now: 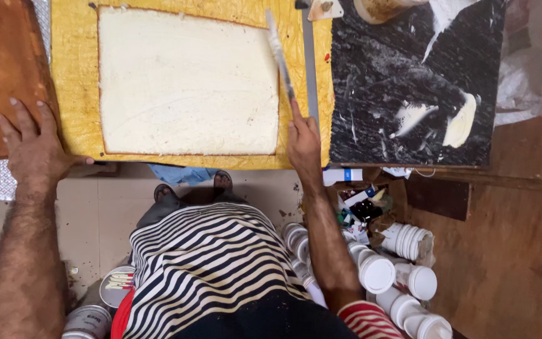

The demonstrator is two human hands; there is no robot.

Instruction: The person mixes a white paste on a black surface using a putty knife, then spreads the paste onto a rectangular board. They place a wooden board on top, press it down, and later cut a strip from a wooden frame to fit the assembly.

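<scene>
— Cream-coated panel (187, 81) on the yellow surface (73, 75), just left of the right hand (303, 143)?
— Yes. Right-hand fingers clamped on a brush (280, 56), long axis running away from him along the panel's right edge.
— Left hand (32, 145)?
— Flat, fingers spread, holding nothing, on the brown board (1, 69), farther off.
— Obstacles?
— Metal strip (310, 69) just right of the brush, black slab (409, 81) beyond; white tubs (403, 270) on the floor.

**Clutter beside and below the worktop**

A black marble slab (409, 81) smeared with pale paste lies at the right. White lidded jars (403, 276) crowd the floor below, near right. A brown board (1, 63) lies far left.
</scene>
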